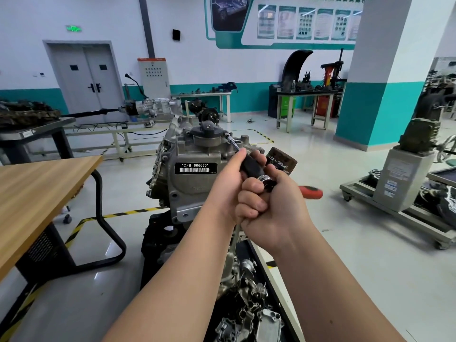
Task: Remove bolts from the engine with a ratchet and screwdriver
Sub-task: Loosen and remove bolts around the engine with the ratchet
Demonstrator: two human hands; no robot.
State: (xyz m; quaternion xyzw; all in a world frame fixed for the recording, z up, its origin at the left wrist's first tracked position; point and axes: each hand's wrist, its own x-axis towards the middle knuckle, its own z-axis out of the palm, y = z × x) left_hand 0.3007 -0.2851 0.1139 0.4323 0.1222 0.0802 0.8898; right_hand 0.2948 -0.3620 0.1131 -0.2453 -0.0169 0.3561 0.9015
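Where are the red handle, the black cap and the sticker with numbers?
red handle [312, 192]: head view, its rounded end.
black cap [206, 131]: head view, its top face.
sticker [195, 168]: head view, its middle, on the barcode.

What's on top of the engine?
A black cap sits on the engine, with the screwdriver tip at its right edge. Whatever the tip engages is covered.

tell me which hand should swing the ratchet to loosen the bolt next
Right, probably: the right hand grips the ratchet at its head, red handle jutting right. The left hand grips the screwdriver, its tip at the bolt.
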